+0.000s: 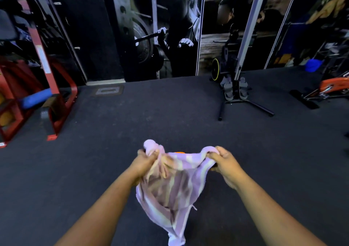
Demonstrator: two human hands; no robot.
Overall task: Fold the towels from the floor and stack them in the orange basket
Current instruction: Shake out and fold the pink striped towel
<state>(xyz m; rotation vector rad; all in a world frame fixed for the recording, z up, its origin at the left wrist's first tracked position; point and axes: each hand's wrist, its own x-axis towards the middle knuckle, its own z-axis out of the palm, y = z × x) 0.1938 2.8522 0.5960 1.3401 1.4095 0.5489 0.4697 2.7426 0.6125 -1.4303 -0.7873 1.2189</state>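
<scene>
My left hand (pixel 145 160) is clenched on a bunched upper corner of the striped towel (pixel 173 185), a knob of cloth poking up above my fingers, and my right hand (pixel 224 162) pinches the opposite upper corner, knuckles up. Between the two grips the top edge runs roughly level across the lower centre of the frame, sagging slightly in the middle. From that edge the towel hangs downward toward the bottom of the frame, so its long axis runs top to bottom, narrowing to a tail at the bottom edge just right of centre. The lilac and pale yellow stripes run along that same length. The cloth is crumpled and gathered more on the left grip's side, flatter on the right. A sliver of something orange (pixel 178 152) peeks over the top edge between my hands; I cannot tell what it is. Dark floor (pixel 151 117) lies open all round. A red rack (pixel 56 98) stands at the left edge, a black stand with grey footplates (pixel 236 92) in the upper right, well apart from the towel
</scene>
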